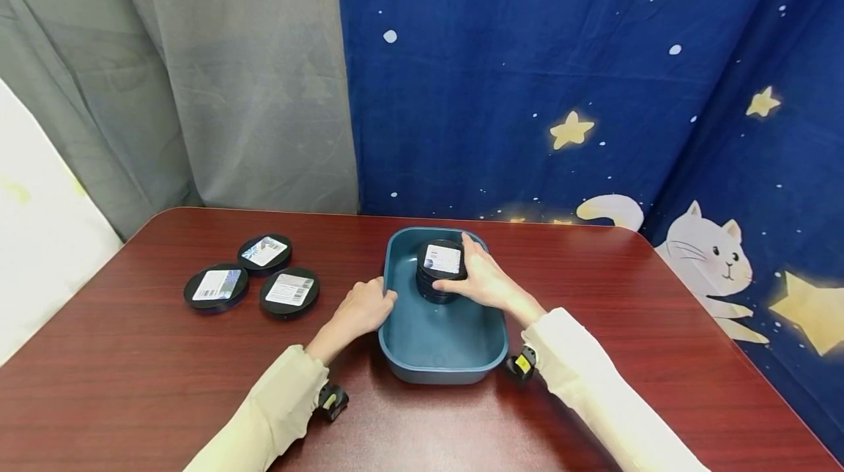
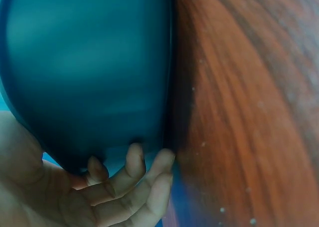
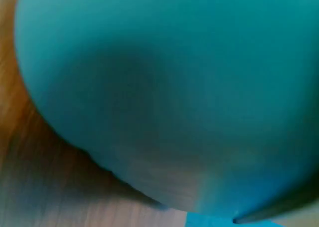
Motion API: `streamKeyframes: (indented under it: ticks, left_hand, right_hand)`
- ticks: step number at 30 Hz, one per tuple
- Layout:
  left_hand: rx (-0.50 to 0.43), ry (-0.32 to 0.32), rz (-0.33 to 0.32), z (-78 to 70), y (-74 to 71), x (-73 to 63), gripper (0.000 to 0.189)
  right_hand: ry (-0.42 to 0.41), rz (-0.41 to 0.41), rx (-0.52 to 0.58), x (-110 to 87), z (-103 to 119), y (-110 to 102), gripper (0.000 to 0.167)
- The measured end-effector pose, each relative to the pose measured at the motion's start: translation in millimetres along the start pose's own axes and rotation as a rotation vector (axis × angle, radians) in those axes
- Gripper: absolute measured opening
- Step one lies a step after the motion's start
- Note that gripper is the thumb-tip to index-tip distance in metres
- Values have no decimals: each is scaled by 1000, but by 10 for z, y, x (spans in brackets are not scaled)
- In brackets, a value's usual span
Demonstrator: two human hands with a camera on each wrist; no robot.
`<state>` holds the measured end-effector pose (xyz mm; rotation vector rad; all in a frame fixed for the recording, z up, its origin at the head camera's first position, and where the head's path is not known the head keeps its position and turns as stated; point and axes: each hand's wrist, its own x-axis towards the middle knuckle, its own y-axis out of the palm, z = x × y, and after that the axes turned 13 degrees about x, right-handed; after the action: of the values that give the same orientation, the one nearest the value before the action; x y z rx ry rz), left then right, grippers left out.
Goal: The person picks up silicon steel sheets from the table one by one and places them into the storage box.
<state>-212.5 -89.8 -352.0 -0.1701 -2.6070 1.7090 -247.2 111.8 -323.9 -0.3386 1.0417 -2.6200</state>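
Note:
A blue-grey rectangular plastic bin (image 1: 442, 344) sits on the table in front of me. My left hand (image 1: 363, 307) grips its left rim; in the left wrist view the fingers (image 2: 134, 159) bend against the bin's outer wall. Inside, toward the far end, stands a stack of black round discs (image 1: 442, 259), the top one bearing a white label. My right hand (image 1: 486, 278) reaches over the right rim and holds the stack from its right side, thumb at the near side and fingers at the far side. The right wrist view shows mostly blurred bin wall (image 3: 149, 87).
Left of the bin lie three more labelled black discs on the table: a back disc (image 1: 265, 252), a left disc (image 1: 216, 287) and a right disc (image 1: 289, 292). The reddish-brown wooden table (image 1: 613, 289) ends at grey and starry blue curtains (image 1: 475, 91) behind.

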Motion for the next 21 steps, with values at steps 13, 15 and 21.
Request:
streamKeyframes:
  ticks: [13,15,21]
  left_hand:
    - [-11,-7,10,-6,-12,-21,19]
    - [-16,-6,10,-3,-14,-22,19]
    - [-9,14,-6,-2,-7,-7,17]
  right_hand:
    - [71,-84,-117,-292,-204,-207,73]
    - [78,-55,-106,-323,-247,-186,69]
    - [169,5,-42,-352,-287,-118,44]
